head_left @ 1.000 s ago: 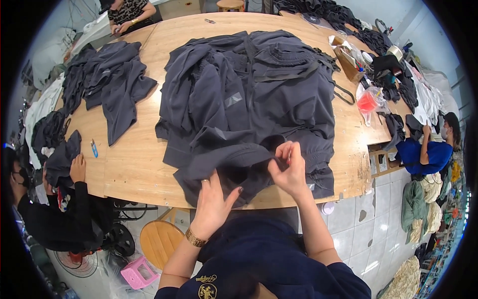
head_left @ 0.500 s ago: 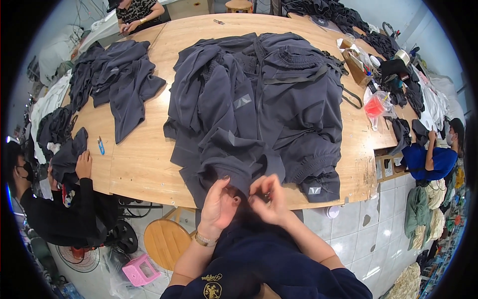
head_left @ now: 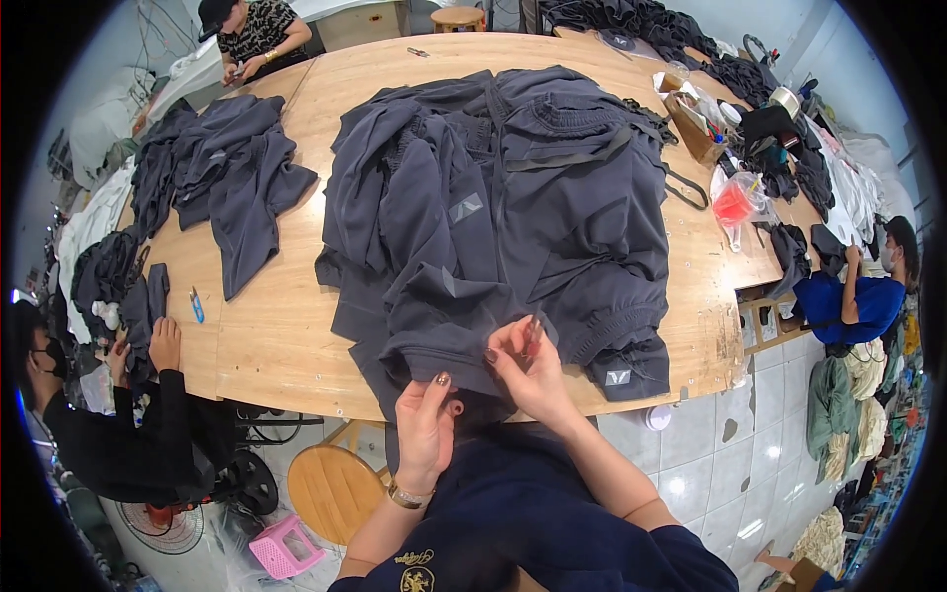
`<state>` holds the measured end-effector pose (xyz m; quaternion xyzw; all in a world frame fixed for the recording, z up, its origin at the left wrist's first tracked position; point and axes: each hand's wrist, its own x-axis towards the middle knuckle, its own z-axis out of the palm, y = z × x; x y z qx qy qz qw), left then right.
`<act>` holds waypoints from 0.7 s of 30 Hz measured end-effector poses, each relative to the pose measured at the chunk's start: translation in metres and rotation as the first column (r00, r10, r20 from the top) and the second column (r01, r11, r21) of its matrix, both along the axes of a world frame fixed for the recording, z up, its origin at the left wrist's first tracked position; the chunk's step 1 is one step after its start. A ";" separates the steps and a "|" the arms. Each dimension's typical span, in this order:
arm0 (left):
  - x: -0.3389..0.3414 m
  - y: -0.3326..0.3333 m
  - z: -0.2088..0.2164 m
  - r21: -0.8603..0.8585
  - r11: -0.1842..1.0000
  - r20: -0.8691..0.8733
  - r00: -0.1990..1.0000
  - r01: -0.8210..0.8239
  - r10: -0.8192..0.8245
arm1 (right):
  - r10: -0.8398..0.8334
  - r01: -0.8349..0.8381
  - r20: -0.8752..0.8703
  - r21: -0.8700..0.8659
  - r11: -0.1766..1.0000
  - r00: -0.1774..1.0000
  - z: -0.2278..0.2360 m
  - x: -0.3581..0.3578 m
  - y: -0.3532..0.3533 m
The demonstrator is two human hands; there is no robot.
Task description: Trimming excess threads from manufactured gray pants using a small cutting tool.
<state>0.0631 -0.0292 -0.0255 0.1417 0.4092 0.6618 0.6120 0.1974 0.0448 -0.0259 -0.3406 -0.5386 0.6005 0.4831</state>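
Observation:
A large heap of dark grey garments [head_left: 582,212] lies on the table in front of me, with elastic waistbands and small light patches on it. At the near edge, my left hand [head_left: 424,429] is closed on the hem of a dark grey garment [head_left: 439,345], thumb on top. Beside it, my right hand [head_left: 533,373] is bent in a pinch at the same garment's right side, fingertips at the cloth. What sits between those fingers is too small to make out.
More dark garments [head_left: 237,187] lie at the left of the wooden table [head_left: 266,345], near blue-handled snips [head_left: 197,306]. A cup of red drink [head_left: 733,204] and clutter stand at the right. Co-workers sit left, far left and right. A round stool [head_left: 335,491] stands below the edge.
My right hand has moved up and a little right, away from my left hand. The left hand has dropped slightly. The co-worker at left has shifted the dark cloth.

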 end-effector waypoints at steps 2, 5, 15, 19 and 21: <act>0.001 0.002 0.008 -0.016 1.000 0.047 0.999 -0.013 0.014 | 0.025 -0.077 -0.250 -0.201 0.977 0.968 0.001 0.003 -0.001; -0.002 0.004 0.017 -0.086 0.993 0.250 0.967 0.081 -0.057 | 0.035 -0.098 -0.286 -0.210 0.973 0.958 0.008 0.004 -0.006; -0.010 0.026 0.023 0.046 0.987 0.321 0.933 0.157 -0.163 | 0.128 -0.280 0.315 0.505 0.817 0.940 0.052 0.011 -0.031; -0.017 0.033 0.021 0.086 0.994 0.311 0.946 0.064 -0.088 | 0.526 -0.581 0.257 0.244 0.776 0.811 0.065 0.020 -0.041; -0.016 0.033 0.026 0.019 0.999 0.318 0.947 0.036 -0.040 | 0.572 -0.622 0.267 0.163 0.766 0.775 0.071 0.025 -0.033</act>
